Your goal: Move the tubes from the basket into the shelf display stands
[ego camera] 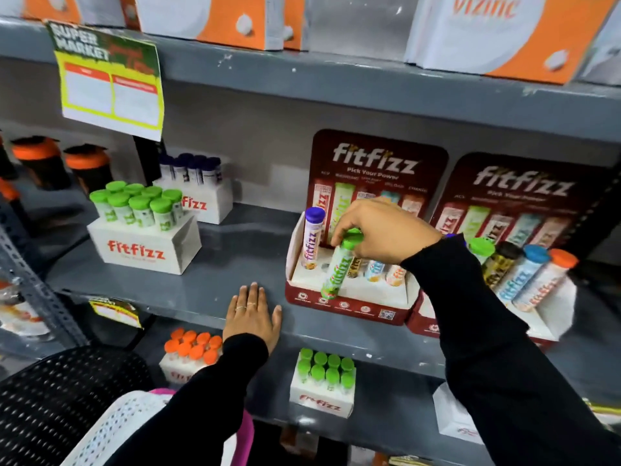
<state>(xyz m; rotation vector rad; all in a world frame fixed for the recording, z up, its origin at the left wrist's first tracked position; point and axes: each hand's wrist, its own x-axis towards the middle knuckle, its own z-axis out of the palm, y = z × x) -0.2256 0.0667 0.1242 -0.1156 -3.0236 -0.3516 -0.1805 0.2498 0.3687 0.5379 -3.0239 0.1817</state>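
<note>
My right hand (383,230) grips the cap end of a green-capped tube (337,269), tilted, with its lower end at the front row of the maroon display stand (349,306). A purple-capped tube (312,238) stands upright in the stand's back left slot. Three more tubes sit in the back row, partly hidden by my hand. My left hand (252,314) lies flat and empty on the grey shelf (215,250), left of the stand. The white basket (111,428) shows at the bottom left under my left sleeve; its contents are hidden.
A second maroon stand (437,326) with several tubes stands to the right. White boxes of green-capped (141,213) and dark-capped tubes (198,183) stand at the shelf's left. The lower shelf has orange-capped (191,354) and green-capped (324,378) boxes. A black basket (60,391) sits at left.
</note>
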